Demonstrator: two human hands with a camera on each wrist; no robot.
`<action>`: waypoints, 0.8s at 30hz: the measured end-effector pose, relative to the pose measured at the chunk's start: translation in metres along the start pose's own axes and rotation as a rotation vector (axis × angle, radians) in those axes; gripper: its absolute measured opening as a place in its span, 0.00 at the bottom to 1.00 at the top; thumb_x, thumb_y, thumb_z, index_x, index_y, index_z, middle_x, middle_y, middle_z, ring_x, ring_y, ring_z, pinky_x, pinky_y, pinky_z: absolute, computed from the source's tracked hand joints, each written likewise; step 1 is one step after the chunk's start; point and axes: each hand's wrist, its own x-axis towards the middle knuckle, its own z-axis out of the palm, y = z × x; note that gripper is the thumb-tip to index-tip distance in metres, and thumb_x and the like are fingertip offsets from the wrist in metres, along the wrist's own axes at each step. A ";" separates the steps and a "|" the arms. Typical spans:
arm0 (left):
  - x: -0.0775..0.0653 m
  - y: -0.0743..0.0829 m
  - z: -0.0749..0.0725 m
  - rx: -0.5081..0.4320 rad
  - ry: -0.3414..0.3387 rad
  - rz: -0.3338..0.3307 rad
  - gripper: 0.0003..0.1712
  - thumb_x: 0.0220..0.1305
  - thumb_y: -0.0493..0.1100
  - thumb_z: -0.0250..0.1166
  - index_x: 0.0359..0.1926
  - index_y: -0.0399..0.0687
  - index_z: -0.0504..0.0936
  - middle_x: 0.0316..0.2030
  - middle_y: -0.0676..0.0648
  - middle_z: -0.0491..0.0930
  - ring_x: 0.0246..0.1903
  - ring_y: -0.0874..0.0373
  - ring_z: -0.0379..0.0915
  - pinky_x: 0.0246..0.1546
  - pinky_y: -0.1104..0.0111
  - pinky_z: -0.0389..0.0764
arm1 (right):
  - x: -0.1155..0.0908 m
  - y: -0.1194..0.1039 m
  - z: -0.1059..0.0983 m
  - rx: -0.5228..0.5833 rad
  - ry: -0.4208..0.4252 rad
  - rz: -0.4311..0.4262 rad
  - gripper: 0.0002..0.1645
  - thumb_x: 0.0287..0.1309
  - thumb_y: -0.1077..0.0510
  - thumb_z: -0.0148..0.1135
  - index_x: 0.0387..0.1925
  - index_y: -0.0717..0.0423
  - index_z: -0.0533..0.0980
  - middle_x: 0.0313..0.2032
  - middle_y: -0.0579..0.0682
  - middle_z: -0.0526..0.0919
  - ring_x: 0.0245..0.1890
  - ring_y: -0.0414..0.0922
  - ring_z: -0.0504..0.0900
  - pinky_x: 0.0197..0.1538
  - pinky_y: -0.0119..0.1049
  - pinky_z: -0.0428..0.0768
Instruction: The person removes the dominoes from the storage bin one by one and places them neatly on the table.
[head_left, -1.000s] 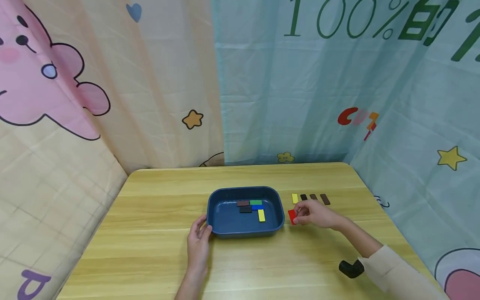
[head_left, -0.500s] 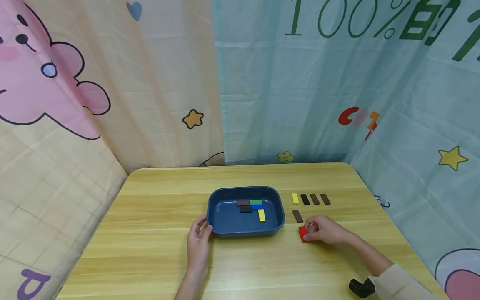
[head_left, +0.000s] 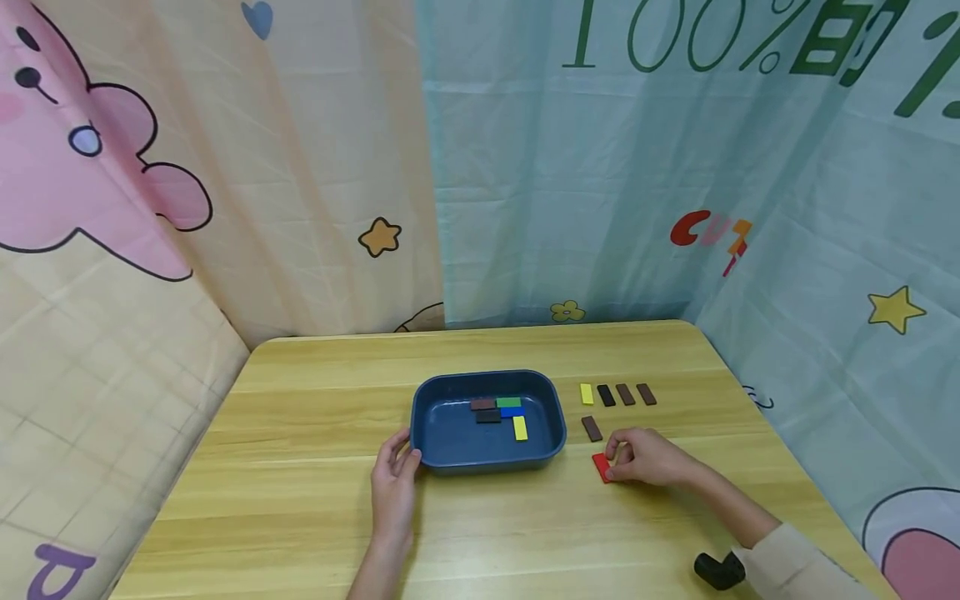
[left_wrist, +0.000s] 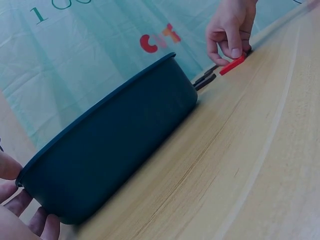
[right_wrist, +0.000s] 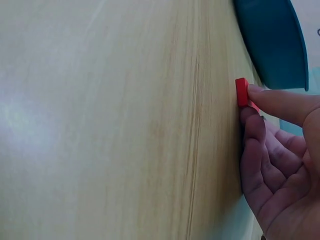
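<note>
My left hand (head_left: pixel 393 487) grips the left end of a dark blue rectangular tub (head_left: pixel 480 468); in the left wrist view its fingers (left_wrist: pixel 19 202) bend against the tub's end wall and rim. Inside the tub lie several flat domino-like blocks, among them a yellow block (head_left: pixel 520 428), a green block (head_left: pixel 508 402) and a blue block (head_left: pixel 513 412). To the tub's right, my right hand (head_left: pixel 648 458) pinches a red block (head_left: pixel 601 468) between thumb and fingers, low over the table. The right wrist view shows the red block's end sticking out past the fingertips.
Beyond the right hand, a row holds a yellow block (head_left: pixel 587 394), a black block (head_left: pixel 606 395) and two brown blocks. Another brown block (head_left: pixel 592 428) lies just behind the red one. Printed curtains (head_left: pixel 540 208) hang behind the wooden table (head_left: pixel 285 467).
My right hand has moved the red block toward me and slightly right, uncovering a brown block, then stayed nearly still. The left hand keeps its place on the tub.
</note>
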 end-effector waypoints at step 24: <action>-0.002 0.002 0.000 0.009 -0.005 -0.011 0.24 0.77 0.30 0.54 0.70 0.31 0.67 0.68 0.31 0.68 0.67 0.38 0.66 0.54 0.76 0.77 | 0.002 -0.016 -0.019 -0.054 0.013 -0.009 0.14 0.60 0.57 0.74 0.40 0.59 0.77 0.23 0.45 0.80 0.24 0.43 0.76 0.28 0.33 0.74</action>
